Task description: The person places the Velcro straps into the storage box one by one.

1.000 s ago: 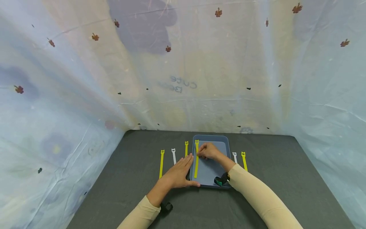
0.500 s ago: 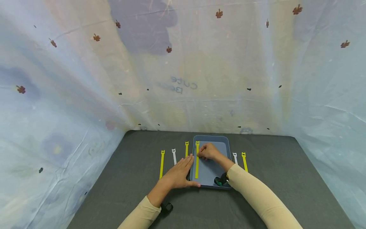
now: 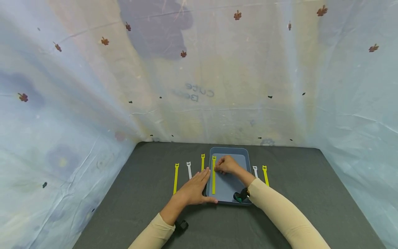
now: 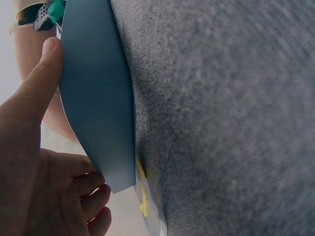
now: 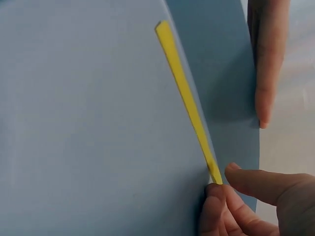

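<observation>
A blue-grey rectangular tray lies on the dark cloth in the head view. Inside, along its left wall, is a yellow cable tie, a flat strap with a slotted head at the far end. My right hand reaches into the tray with curled fingers at the tie's middle; in the right wrist view the fingertips cover part of the strap, the thumb close beside it. My left hand rests against the tray's near left corner, fingers straight along its left side and thumb at its front wall.
Left of the tray lie a yellow tie, a white tie and another yellow tie, partly hidden by my left hand. On the right are a white tie and a yellow tie. A patterned curtain surrounds the table.
The yellow tie's far end has shifted slightly toward me inside the tray, and the strap lies a little straighter. Both hands have stayed nearly where they were.
</observation>
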Tool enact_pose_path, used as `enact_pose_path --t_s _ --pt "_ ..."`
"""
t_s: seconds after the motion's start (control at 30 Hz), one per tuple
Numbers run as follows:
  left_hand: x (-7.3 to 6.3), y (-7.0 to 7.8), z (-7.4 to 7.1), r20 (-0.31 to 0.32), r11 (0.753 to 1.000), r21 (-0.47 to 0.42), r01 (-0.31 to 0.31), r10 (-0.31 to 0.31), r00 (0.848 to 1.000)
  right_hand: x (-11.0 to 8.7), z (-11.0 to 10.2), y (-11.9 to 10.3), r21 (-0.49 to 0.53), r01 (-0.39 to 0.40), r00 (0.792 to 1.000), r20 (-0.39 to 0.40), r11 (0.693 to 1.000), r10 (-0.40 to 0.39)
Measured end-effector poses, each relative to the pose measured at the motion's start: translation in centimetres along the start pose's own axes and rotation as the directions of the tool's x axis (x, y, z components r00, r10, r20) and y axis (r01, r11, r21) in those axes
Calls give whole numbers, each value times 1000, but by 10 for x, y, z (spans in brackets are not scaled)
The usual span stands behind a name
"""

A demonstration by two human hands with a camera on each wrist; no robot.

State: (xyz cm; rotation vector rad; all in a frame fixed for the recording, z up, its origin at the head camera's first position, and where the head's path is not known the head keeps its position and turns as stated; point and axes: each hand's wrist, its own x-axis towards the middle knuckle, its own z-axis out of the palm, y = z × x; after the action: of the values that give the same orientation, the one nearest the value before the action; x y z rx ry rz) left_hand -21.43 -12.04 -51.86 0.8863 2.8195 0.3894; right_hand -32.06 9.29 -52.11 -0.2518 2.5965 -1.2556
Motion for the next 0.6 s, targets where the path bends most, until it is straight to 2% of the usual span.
enact_pose_path --t_s 0.27,0.6 --pt "0 1 0 9 1000 -5 9 -9 1000 -17 -12 -7 4 48 997 65 999 -49" --pt "1 0 1 3 1000 -10 7 -7 1000 -36 -37 -10 73 31 995 95 997 -38"
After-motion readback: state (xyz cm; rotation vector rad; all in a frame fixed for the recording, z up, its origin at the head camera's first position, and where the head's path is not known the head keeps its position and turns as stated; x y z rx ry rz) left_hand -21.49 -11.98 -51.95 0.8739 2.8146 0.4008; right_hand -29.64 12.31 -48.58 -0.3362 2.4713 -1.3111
